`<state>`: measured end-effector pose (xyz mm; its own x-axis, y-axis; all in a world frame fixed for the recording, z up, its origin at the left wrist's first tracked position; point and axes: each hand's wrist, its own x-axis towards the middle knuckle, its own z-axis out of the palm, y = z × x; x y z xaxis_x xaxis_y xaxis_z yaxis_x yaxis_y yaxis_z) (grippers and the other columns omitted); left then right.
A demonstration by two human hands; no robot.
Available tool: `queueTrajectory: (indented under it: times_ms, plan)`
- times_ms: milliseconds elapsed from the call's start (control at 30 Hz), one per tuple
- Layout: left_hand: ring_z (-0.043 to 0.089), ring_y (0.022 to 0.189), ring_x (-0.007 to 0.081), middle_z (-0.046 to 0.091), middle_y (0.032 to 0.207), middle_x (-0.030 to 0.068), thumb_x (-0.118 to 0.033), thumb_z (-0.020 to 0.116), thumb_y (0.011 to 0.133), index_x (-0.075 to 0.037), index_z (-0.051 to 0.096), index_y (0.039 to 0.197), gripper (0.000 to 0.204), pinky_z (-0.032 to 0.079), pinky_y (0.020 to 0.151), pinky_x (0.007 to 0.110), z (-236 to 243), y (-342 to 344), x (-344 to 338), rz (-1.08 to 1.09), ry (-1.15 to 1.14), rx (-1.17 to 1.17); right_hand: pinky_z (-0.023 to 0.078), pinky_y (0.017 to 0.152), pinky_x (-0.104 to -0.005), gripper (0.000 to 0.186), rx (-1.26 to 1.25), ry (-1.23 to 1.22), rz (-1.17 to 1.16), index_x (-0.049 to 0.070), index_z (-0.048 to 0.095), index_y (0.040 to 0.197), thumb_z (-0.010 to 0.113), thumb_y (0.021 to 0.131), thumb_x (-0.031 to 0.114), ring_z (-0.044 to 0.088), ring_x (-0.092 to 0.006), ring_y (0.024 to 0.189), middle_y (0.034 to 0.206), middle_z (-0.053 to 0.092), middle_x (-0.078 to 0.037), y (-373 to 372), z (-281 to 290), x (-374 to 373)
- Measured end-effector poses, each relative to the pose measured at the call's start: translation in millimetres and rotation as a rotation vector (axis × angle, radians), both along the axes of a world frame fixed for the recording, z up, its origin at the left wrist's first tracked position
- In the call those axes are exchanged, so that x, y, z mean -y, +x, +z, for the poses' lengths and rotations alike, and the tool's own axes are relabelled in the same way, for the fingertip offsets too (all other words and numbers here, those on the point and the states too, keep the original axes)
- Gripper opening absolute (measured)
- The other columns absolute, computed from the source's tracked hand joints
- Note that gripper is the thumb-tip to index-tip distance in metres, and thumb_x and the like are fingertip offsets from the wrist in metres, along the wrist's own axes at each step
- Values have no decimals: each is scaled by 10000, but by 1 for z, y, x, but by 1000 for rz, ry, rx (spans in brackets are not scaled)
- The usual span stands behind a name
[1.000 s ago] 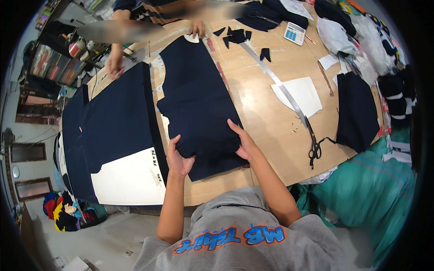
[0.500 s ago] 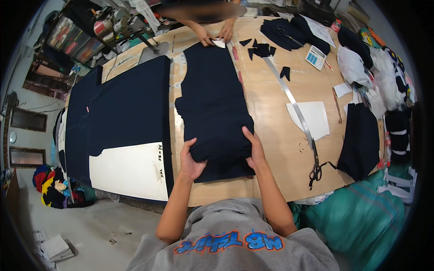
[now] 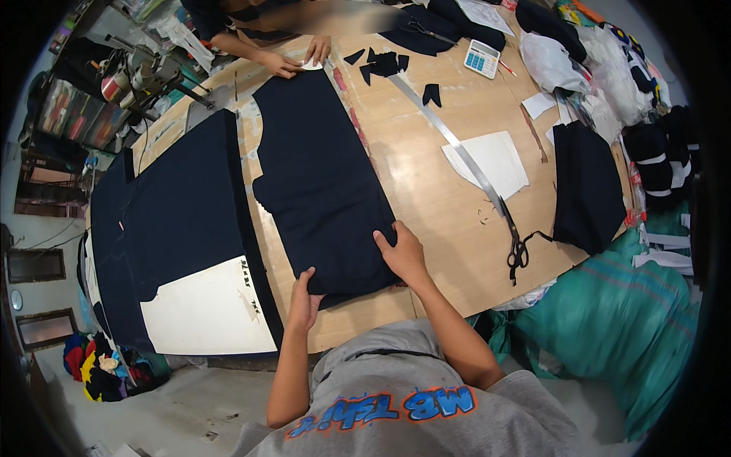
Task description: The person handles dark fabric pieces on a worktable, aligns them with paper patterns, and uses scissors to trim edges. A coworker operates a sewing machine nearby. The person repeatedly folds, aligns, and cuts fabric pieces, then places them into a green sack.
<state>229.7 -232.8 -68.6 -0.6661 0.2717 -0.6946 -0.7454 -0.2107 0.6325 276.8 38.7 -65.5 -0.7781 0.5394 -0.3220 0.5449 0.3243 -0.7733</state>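
A long stack of dark navy cut fabric (image 3: 320,171) lies lengthwise on the table in front of me. My left hand (image 3: 305,303) grips its near left corner, thumb on top and fingers underneath. At the near right edge, my right hand (image 3: 402,253) is closed on the same cloth, its thumb pressing on the upper surface. The fingers of both hands are partly hidden by the fabric. At the far end a co-worker's hands (image 3: 301,59) hold a small white piece (image 3: 311,65) against the cloth's edge.
Left lies a thick navy fabric stack (image 3: 190,190) with a white pattern board (image 3: 205,308) on it. A metal ruler (image 3: 449,137) crosses a white pattern piece (image 3: 495,164) toward black scissors (image 3: 518,255). Fabric scraps (image 3: 384,62), a calculator (image 3: 482,59) and a navy panel (image 3: 586,190) lie right.
My hands have pulled the near end of the fabric outward, and its bunched folds now lie flatter. My view has turned, shifting the table leftward. The co-worker still holds the far end.
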Motion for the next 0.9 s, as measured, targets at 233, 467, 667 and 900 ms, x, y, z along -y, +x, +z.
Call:
queueTrajectory:
  times_ms: [233,467,667,900]
  plan:
    - [676,1317,282,702,1392,144,-307,675,1082,27,591,1428,488,545,1130,483,11,7,11,5,-87,-29,535,1057,-524,467,-172,-53,-29,-46,607,1360,699,1070,308,668,-482,1255,1353,688,-294,29,7,11]
    - [677,1253,262,654,1415,152,-429,682,1101,47,516,1492,638,548,1129,470,12,15,16,-200,-286,-40,557,1016,-535,428,-264,-6,-26,-34,541,1399,657,1099,248,665,-501,1211,1358,646,-294,41,11,14]
    - [663,1190,278,657,1363,203,-325,749,1064,54,538,1454,583,503,1145,451,36,-9,1,-612,-1174,-501,588,921,-534,431,-220,33,-18,-17,521,1416,650,1106,252,680,-500,1144,1300,647,-290,46,-24,3]
    - [576,1426,381,613,1513,215,-338,738,1062,-4,554,1514,592,434,1215,471,57,-162,-115,-577,-1006,-1232,584,864,-528,462,-228,-3,-13,-8,536,1394,697,1079,290,687,-481,1044,1191,635,-266,49,-23,3]
